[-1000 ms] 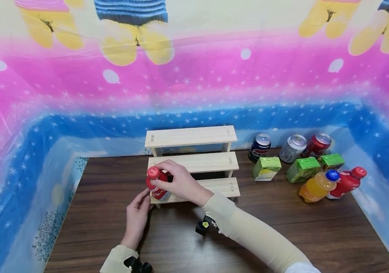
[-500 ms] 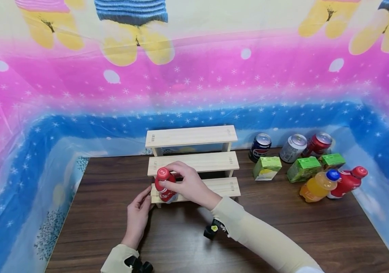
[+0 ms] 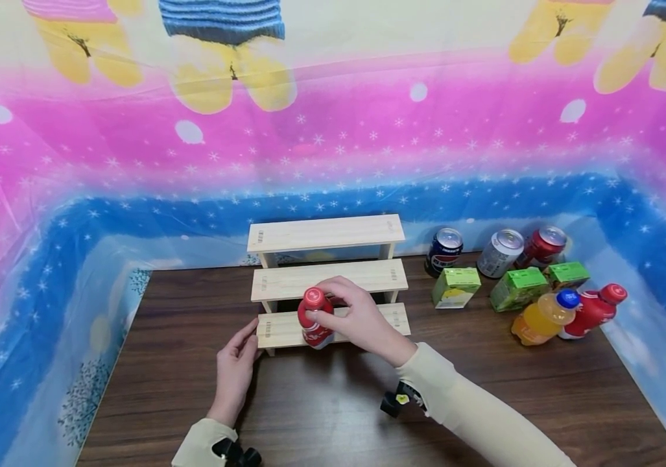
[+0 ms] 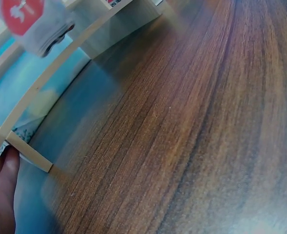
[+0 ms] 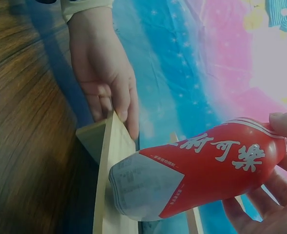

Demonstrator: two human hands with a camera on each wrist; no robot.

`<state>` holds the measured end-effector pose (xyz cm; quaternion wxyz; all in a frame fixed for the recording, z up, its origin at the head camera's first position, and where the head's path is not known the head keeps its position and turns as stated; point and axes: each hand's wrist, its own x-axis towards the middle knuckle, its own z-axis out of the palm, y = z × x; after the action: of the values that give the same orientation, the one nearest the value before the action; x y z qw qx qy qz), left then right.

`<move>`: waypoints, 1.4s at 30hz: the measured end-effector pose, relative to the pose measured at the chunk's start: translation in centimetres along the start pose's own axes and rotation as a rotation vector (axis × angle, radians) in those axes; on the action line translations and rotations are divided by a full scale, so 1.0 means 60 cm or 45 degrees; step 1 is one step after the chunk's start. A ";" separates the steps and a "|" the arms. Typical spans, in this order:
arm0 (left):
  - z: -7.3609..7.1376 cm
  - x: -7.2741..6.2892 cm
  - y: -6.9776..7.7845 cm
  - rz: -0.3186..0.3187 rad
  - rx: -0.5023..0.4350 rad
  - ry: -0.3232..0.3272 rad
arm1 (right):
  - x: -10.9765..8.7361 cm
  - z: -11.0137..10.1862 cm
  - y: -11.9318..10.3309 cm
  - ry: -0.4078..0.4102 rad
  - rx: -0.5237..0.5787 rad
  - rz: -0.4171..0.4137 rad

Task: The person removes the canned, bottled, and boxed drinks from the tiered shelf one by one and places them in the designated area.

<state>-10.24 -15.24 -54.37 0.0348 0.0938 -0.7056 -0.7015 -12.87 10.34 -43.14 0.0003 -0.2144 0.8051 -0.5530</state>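
Note:
My right hand (image 3: 362, 321) holds a red-labelled cola bottle (image 3: 316, 324) by its upper part, thumb on one side and fingers on the other. The bottle is over the middle of the lowest board of a three-step wooden shelf (image 3: 327, 233). In the right wrist view the bottle (image 5: 206, 170) leans, its base close to the board (image 5: 115, 165); whether they touch I cannot tell. At the left end of that lowest board, my left hand (image 3: 235, 373) grips the edge between thumb and fingers. Only part of the left hand (image 4: 2, 195) shows in the left wrist view.
Right of the shelf stand a dark blue can (image 3: 445, 250), a silver can (image 3: 500, 253) and a red can (image 3: 545, 246). Before them are green drink cartons (image 3: 456, 288), an orange drink bottle (image 3: 545, 319) and another red bottle (image 3: 595, 312). A patterned cloth (image 3: 333, 162) surrounds the table.
My right hand has moved the cola bottle rightward along the lowest board, from its left end to near the middle. The left hand has stayed at the board's end.

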 end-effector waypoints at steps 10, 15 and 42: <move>-0.004 0.003 -0.004 -0.024 0.113 0.016 | -0.041 -0.062 0.008 0.044 -0.043 0.032; -0.005 0.003 -0.004 -0.030 0.096 0.015 | -0.063 -0.094 0.012 0.077 -0.059 0.058; -0.001 0.002 -0.001 -0.056 0.108 -0.005 | -0.178 -0.249 0.078 0.436 -0.285 0.318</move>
<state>-10.32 -15.34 -54.45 0.0139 0.1093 -0.7325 -0.6718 -8.36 28.72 -43.99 -0.0919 -0.0149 0.8700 -0.4842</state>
